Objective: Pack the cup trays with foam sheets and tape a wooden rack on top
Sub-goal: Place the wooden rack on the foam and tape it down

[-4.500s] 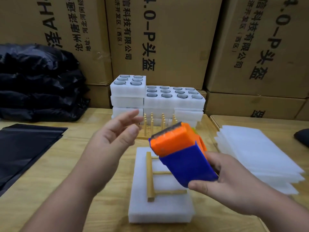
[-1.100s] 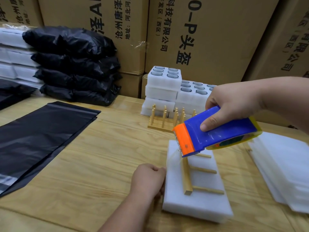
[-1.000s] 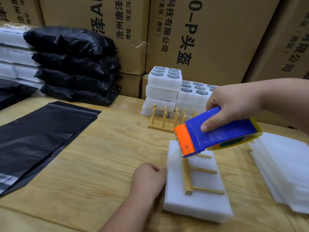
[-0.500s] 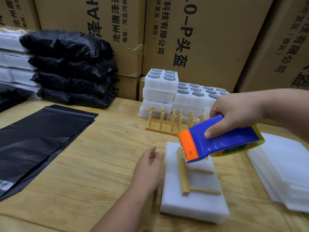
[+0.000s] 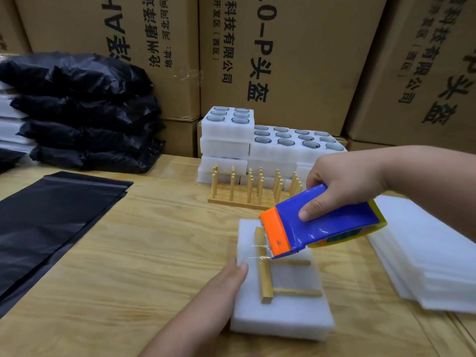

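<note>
A white foam-covered pack lies on the wooden table with a wooden rack flat on its top. My right hand grips a blue and orange tape dispenser, held just above the rack's far end. A strip of clear tape runs from the dispenser's toothed edge to the pack's left side. My left hand presses with straight fingers against the pack's left edge, where the tape ends.
Stacked foam cup trays and an upright wooden peg rack stand behind the pack. A pile of foam sheets lies at the right. Black bags lie flat at the left, stuffed black bags behind them, cardboard boxes beyond.
My left hand has uncurled from a fist beside the pack to straight fingers pressing its left edge. The dispenser has stayed over the rack, tape drawn out from it.
</note>
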Demonstrator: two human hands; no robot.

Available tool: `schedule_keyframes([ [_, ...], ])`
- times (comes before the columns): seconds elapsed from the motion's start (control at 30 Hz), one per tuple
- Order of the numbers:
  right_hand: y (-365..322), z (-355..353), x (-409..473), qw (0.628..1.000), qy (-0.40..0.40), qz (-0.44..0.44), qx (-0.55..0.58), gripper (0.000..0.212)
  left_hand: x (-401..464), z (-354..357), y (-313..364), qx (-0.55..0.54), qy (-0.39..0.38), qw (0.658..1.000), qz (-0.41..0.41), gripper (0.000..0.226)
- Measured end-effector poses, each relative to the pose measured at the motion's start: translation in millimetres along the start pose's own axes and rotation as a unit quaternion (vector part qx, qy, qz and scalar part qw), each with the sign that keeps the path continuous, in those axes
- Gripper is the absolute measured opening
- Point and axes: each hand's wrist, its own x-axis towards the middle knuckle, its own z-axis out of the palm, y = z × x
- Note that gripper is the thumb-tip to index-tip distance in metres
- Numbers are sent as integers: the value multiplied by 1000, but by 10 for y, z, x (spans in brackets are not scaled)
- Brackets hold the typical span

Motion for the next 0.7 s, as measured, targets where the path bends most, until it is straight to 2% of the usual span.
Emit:
schedule_keyframes([
  [0.07, 23, -1, 2, 1000, 3, -1, 6, 73, -92, -85, -4, 111, -33, 993, 16, 58],
  [0.13, 47, 6, 10, 1000, 9, 0, 6, 70, -171, -98, 54, 141, -54, 988, 5, 56],
  [0.2, 68, 21, 21, 1000, 15, 1, -1, 65, -204, -24, 131, 181, -26, 982, 39, 49],
  [0.23, 74, 29, 26, 1000, 17, 3, -2, 61, -213, 52, 242, 222, 3, 973, 58, 53],
  [0.3, 82, 41, 30, 1000, 19, 6, 1, 58, -163, 166, 375, 283, 45, 951, 114, 74],
  [0.37, 95, 44, 28, 1000, 20, 5, 10, 59, -19, 276, 467, 316, 51, 935, 154, 100],
  [0.4, 107, 43, 27, 1000, 19, 4, 17, 61, 40, 352, 543, 310, 39, 937, 159, 95],
  [0.47, 146, 50, 21, 1000, 17, 4, 26, 65, 150, 486, 624, 304, 31, 939, 160, 70],
  [0.5, 170, 64, 18, 999, 15, 6, 27, 64, 175, 552, 635, 327, 33, 930, 164, 65],
  [0.6, 248, 140, 12, 1000, 3, 10, 22, 60, 225, 627, 565, 435, 37, 876, 204, 63],
  [0.7, 367, 245, 9, 999, -2, 12, 37, 60, 255, 616, 581, 488, 12, 854, 182, 66],
])
